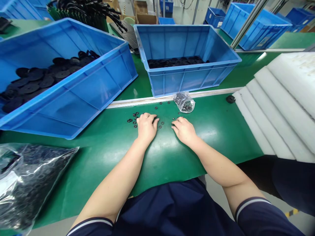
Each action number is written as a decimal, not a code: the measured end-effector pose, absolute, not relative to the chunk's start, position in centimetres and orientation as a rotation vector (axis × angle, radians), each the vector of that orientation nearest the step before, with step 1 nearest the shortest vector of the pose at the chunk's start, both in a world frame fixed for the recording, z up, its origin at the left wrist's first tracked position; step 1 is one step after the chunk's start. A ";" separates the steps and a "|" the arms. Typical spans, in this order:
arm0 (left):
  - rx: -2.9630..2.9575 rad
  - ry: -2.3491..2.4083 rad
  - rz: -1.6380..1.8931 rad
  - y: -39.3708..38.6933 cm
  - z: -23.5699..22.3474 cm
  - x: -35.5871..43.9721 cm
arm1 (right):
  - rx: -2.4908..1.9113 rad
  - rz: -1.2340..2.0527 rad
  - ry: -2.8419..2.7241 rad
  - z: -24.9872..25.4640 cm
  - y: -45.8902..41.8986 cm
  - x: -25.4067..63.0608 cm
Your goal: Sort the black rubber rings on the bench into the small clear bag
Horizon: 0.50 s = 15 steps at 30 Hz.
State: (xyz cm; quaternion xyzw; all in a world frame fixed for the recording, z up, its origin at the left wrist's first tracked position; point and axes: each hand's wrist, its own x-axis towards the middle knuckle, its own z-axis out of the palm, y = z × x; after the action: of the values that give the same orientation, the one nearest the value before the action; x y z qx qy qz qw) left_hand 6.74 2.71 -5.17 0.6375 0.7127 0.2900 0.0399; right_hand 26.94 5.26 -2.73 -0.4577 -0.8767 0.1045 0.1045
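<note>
My left hand rests low over the green table, its fingers curled and the thumb close to the index fingertip. Whatever it pinches is too small to make out. Several small black rings lie scattered beside it, and a few more rings are between the hands. My right hand is closed in a pinch at the table, with a tiny dark piece at its fingertips that I cannot identify. Just beyond it, a clear plastic bag of small metal parts lies with its mouth toward me.
Two blue bins holding black discs stand behind the hands. A large clear bag of black rings lies at the left. Stacked white foam sheets occupy the right side, with a black round part beside them.
</note>
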 end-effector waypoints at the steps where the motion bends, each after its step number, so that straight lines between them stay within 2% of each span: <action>1: 1.982 2.166 0.865 2.6 -5.1 6.8 | -1.345 0.301 -2.602 -2.6 5.2 26.8; 15: 2.266 1.843 0.848 -1.2 -4.0 8.1 | -1.515 0.213 -2.669 -1.4 4.3 25.9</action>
State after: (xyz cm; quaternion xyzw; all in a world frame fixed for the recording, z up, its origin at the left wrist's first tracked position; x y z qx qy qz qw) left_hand 8.08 -1.20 -4.00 0.7440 0.6054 0.2783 0.0502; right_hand 25.89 4.28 -1.43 -0.4922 -0.8671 0.0693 0.0323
